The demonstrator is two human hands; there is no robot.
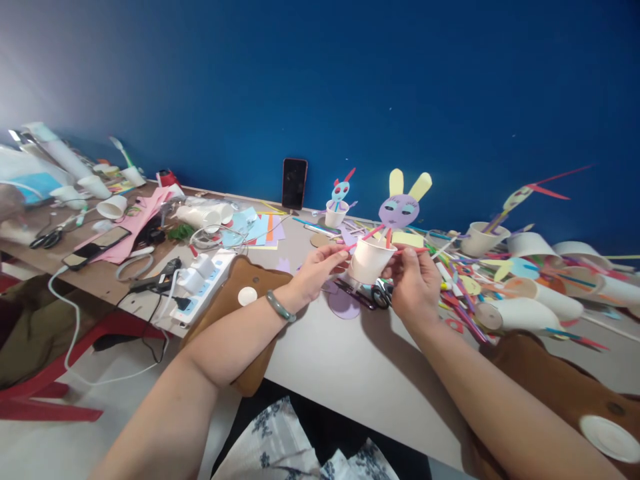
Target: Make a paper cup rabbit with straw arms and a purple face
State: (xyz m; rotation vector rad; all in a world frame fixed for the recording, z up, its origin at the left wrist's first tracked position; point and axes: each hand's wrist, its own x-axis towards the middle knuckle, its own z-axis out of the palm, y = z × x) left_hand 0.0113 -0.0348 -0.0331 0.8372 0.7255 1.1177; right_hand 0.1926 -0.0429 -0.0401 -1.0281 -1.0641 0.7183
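Note:
A white paper cup [369, 261] is between my two hands over the table. A purple bunny face [398, 211] with yellow ears and drawn eyes rises from its top. A thin pinkish-red strip sticks out on each side of the cup like an arm. My left hand [325, 267] pinches the left strip [367, 236], while my right hand [415, 277] is closed on the right strip [400, 252]. Fingers of both hands lie close to the cup; whether they also press on it I cannot tell. Below are black-handled scissors [383, 293], a dark pen [356, 295] and a purple paper piece [344, 305].
Behind stands a smaller cup puppet [337, 213] and a phone [295, 184] against the blue wall. Cups, sticks and paper scraps crowd the right, with another cup puppet [483, 237]. At left are a power strip [203, 293], glue gun [157, 277] and brown cushion [235, 300].

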